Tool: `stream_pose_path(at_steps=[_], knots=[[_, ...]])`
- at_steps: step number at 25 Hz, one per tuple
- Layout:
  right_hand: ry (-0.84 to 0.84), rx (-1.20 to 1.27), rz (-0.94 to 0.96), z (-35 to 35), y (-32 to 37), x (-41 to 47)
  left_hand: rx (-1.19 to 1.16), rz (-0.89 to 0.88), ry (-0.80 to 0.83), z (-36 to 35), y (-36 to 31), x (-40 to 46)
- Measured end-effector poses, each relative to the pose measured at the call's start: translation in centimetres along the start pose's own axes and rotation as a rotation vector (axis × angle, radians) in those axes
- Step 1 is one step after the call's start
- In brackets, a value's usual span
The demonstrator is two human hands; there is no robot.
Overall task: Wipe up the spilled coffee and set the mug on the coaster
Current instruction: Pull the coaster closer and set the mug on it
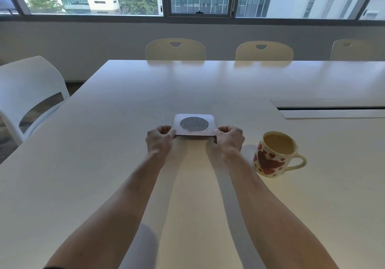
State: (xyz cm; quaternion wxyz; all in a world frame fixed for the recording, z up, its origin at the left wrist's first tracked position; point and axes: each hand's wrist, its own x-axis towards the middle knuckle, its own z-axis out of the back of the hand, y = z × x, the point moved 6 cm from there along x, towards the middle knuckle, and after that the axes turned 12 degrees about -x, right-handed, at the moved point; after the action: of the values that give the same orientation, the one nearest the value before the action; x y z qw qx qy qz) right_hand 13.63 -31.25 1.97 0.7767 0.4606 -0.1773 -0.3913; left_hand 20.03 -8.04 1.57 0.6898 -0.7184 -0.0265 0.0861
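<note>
The left hand (159,141) and right hand (229,140) pinch the coaster's (194,125) near corners on the desk (104,143), mug (275,154) just right.

The coaster (194,125), a pale rounded square with a grey woven disc on top, sits at the centre of the frame, its near edge raised slightly. The mug (273,154), cream with red hearts, stands upright at right centre, well apart, full of milky coffee, handle pointing right.
</note>
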Motion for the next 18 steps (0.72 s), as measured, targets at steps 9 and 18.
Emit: stream_pose_path(at_steps=[9, 18], knots=[[0.062, 0.217, 0.034, 4.0, -3.1, -5.0, -0.149, 0.024, -0.001, 3.1, 0.4, -5.9], [0.096, 0.199, 0.131, 8.6, -6.0, -10.8, -0.121, -0.047, 0.003, 5.4, 0.7, -14.0]])
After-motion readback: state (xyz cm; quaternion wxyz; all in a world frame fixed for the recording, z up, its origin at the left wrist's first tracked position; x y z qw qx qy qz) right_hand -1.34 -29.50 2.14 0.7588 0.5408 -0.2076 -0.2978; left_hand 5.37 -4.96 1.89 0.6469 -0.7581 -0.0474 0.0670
